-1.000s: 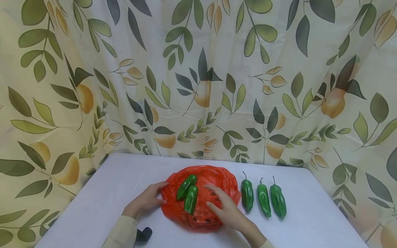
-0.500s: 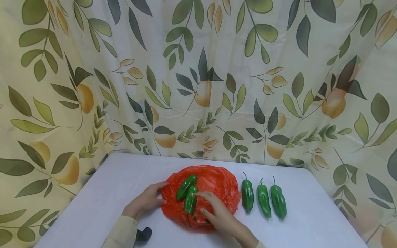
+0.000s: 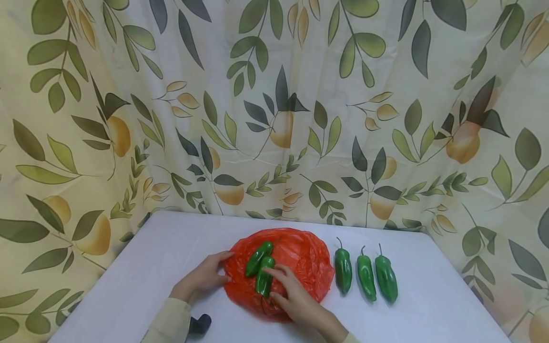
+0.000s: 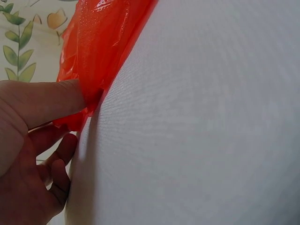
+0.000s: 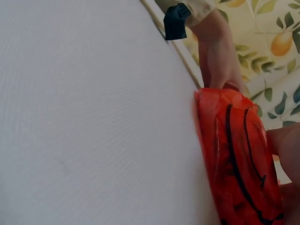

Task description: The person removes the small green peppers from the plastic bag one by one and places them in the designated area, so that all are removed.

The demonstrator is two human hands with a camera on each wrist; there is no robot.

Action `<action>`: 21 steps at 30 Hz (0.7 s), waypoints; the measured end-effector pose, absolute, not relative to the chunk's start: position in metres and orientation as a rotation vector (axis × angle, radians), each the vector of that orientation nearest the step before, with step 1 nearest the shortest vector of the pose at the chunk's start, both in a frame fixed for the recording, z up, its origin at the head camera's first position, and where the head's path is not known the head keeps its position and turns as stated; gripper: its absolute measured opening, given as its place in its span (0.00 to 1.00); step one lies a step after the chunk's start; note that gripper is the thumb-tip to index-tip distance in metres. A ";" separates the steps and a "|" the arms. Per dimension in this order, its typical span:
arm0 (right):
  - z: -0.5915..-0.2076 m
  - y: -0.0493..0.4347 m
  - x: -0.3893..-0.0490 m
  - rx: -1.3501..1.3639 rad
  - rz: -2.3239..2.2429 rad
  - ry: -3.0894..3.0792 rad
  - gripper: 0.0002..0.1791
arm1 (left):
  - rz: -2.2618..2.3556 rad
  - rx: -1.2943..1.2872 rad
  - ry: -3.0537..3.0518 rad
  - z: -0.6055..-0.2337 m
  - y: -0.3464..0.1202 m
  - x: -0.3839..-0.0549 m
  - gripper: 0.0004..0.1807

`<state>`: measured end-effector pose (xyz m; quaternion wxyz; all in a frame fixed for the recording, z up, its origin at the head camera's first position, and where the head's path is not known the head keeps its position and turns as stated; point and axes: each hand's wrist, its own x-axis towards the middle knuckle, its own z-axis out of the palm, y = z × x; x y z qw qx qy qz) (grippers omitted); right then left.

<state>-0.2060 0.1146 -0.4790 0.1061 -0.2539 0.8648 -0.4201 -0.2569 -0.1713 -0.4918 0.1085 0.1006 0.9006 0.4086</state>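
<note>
A red plastic bag lies spread in a rounded heap on the white table, two green peppers on top. My left hand pinches the bag's left edge between thumb and fingers, as the left wrist view shows close up. My right hand reaches over the bag from the right. Its fingertips and thumb, parted, are at the right side of the nearer green pepper. Whether they press on it I cannot tell. The other green pepper lies tilted just behind. Dark printed lines mark the bag in the right wrist view.
Three green peppers stand in a row right of the bag: the nearest, the middle one and the farthest. A black device is at the left wrist. A leaf-patterned curtain hangs behind the table.
My right hand has moved left across the bag, its fingers coming to the nearer pepper. The left hand has stayed at the bag's edge. The peppers have not visibly moved.
</note>
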 end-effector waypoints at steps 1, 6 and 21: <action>-0.480 0.115 -0.206 -0.740 -1.229 2.545 0.33 | 1.202 0.293 2.649 -0.492 -0.171 -0.257 0.41; -0.485 0.114 -0.204 -0.729 -1.147 2.556 0.33 | 1.204 0.296 2.649 -0.492 -0.171 -0.256 0.41; -0.493 0.110 -0.197 -0.740 -0.866 2.597 0.35 | 1.178 0.312 2.656 -0.493 -0.171 -0.258 0.40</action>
